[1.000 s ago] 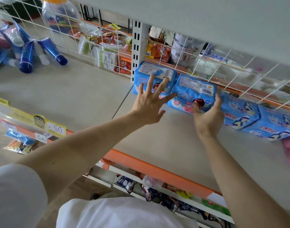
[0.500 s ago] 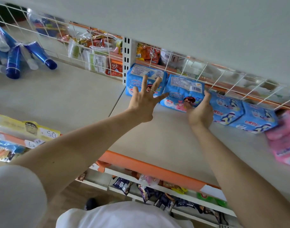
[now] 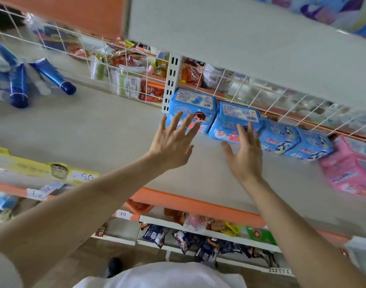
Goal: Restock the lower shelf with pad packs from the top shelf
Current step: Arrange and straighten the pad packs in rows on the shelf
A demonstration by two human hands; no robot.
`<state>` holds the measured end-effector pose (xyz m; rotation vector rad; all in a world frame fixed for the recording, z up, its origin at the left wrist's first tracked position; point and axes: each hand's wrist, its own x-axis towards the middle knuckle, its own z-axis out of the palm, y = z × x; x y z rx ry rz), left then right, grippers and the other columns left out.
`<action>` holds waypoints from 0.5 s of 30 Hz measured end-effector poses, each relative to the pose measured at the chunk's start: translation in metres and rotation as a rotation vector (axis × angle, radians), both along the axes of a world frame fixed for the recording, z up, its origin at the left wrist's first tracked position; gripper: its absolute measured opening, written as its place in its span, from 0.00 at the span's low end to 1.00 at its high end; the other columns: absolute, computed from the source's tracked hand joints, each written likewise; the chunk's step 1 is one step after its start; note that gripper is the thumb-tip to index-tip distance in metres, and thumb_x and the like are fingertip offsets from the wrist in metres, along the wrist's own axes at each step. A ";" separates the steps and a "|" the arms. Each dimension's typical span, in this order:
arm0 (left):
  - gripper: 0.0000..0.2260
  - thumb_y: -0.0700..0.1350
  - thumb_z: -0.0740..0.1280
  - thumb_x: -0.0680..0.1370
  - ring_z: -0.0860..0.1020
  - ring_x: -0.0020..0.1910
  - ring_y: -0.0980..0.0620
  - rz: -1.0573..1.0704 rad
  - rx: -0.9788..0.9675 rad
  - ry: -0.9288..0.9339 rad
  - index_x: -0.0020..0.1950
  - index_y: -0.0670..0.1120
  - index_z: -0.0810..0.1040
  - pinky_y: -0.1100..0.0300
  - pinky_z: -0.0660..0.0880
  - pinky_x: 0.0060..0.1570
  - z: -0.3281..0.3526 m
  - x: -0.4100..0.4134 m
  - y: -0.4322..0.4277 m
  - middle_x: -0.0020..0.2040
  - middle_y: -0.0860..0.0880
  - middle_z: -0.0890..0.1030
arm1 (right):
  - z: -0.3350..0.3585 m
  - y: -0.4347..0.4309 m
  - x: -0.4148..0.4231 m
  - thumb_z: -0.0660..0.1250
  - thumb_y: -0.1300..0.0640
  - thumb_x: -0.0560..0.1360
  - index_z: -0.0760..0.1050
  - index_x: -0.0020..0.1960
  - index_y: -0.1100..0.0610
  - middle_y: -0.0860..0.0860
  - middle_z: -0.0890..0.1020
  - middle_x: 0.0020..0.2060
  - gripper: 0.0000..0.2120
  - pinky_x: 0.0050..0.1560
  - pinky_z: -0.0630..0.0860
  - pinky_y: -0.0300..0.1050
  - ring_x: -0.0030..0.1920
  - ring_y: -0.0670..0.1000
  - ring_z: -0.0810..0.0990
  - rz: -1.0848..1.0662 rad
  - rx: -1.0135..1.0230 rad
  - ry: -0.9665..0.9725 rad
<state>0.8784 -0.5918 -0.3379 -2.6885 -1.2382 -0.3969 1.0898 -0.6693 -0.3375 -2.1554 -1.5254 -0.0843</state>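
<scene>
Several blue pad packs stand in a row at the back of the lower shelf (image 3: 198,175), against a white wire grid. The leftmost blue pack (image 3: 193,104) is next to the shelf post; a second blue pack (image 3: 234,119) sits to its right, then two more blue packs (image 3: 278,137). My left hand (image 3: 173,142) hovers with fingers spread just in front of the leftmost pack, holding nothing. My right hand (image 3: 244,154) is open too, fingers straight in front of the second pack. More packs (image 3: 333,11) show on the top shelf at the upper right.
Pink pad packs (image 3: 352,171) lie at the right end of the row. Blue tubes (image 3: 51,75) lie on the left shelf section. The underside of the top shelf (image 3: 240,48) hangs close overhead. Snack packets (image 3: 198,240) fill the shelves below the orange edge (image 3: 198,204).
Both hands have let go of the two left blue packs and drawn back a little, fingers spread. The view has tilted upward, showing more of the top shelf.
</scene>
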 end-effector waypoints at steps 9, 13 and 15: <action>0.34 0.63 0.58 0.78 0.50 0.80 0.41 -0.090 -0.094 -0.025 0.81 0.51 0.54 0.35 0.53 0.73 0.001 -0.046 -0.019 0.82 0.46 0.50 | 0.008 -0.039 -0.059 0.56 0.35 0.78 0.58 0.79 0.47 0.51 0.53 0.81 0.33 0.74 0.54 0.69 0.79 0.61 0.53 -0.010 -0.134 -0.199; 0.35 0.65 0.57 0.78 0.48 0.80 0.41 -0.088 -0.121 -0.010 0.81 0.52 0.52 0.35 0.51 0.73 0.005 -0.050 -0.041 0.82 0.47 0.47 | 0.013 -0.064 -0.062 0.52 0.32 0.78 0.55 0.80 0.47 0.48 0.47 0.81 0.35 0.74 0.50 0.70 0.80 0.60 0.48 -0.023 -0.199 -0.239; 0.35 0.66 0.56 0.78 0.48 0.80 0.41 -0.081 -0.112 0.003 0.81 0.53 0.52 0.34 0.50 0.74 0.007 -0.048 -0.055 0.82 0.47 0.48 | 0.016 -0.080 -0.058 0.51 0.32 0.78 0.54 0.80 0.47 0.48 0.45 0.81 0.35 0.74 0.48 0.71 0.80 0.60 0.47 -0.027 -0.206 -0.234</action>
